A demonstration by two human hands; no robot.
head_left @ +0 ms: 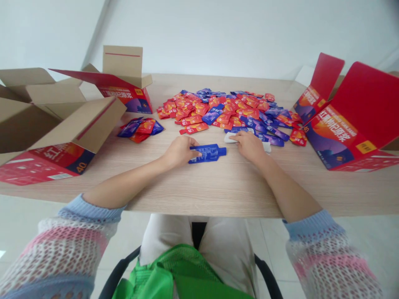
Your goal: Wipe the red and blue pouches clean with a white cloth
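A blue sachet [209, 153] lies printed side up near the table's front, its narrow neck pointing right. My left hand [182, 153] grips its left end between thumb and fingers. To the right, my right hand [250, 146] is closed on a white cloth [230, 137], which shows on both sides of the fingers. Just beyond both hands spreads a loose heap of red and blue sachets [229, 112]. A smaller group of sachets [141, 128] lies apart, left of the heap.
Open red cartons stand at both sides: a large one [67, 160] at near left, one [137, 97] behind it, and others at right, the nearest [343, 137] beside the heap. The wooden table [199, 195] ends just before my lap.
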